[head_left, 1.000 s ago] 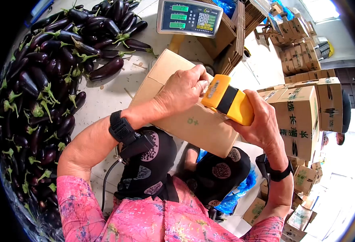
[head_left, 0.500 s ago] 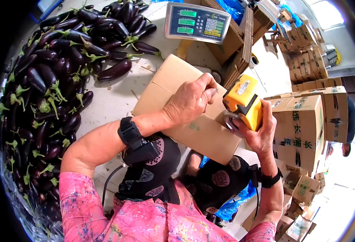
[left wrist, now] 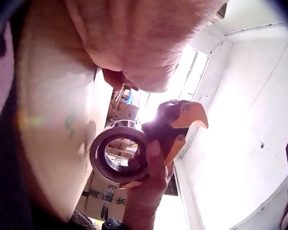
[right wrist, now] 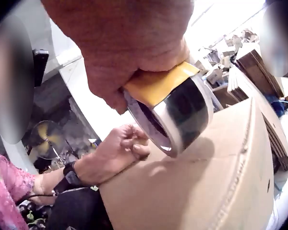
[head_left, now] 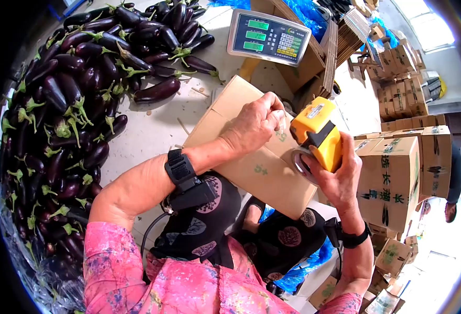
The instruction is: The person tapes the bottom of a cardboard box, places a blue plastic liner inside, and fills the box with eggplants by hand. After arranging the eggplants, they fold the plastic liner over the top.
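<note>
My right hand (head_left: 341,175) grips a yellow tape dispenser (head_left: 315,116) with a black band. Its tape roll (right wrist: 187,112) hangs close over the box in the right wrist view. The closed cardboard box (head_left: 285,191) lies tilted across my lap, with green print on top. My left hand (head_left: 254,125) is over the box top, fingers curled in and thumb against them, a short way left of the dispenser. Nothing shows between those fingers in the right wrist view, where the left hand (right wrist: 117,151) appears beyond the tape roll.
A large heap of eggplants (head_left: 78,110) covers the floor at left. A digital scale (head_left: 269,36) stands ahead, beside flattened cardboard (head_left: 329,63). Printed boxes (head_left: 390,180) are stacked at right, with a person's dark sleeve (head_left: 456,170) beyond. Blue plastic (head_left: 298,269) lies below my legs.
The dispenser has moved right, away from my left hand, and has turned so its tape roll shows. The left hand has stayed over the box. The head view has shifted slightly.
</note>
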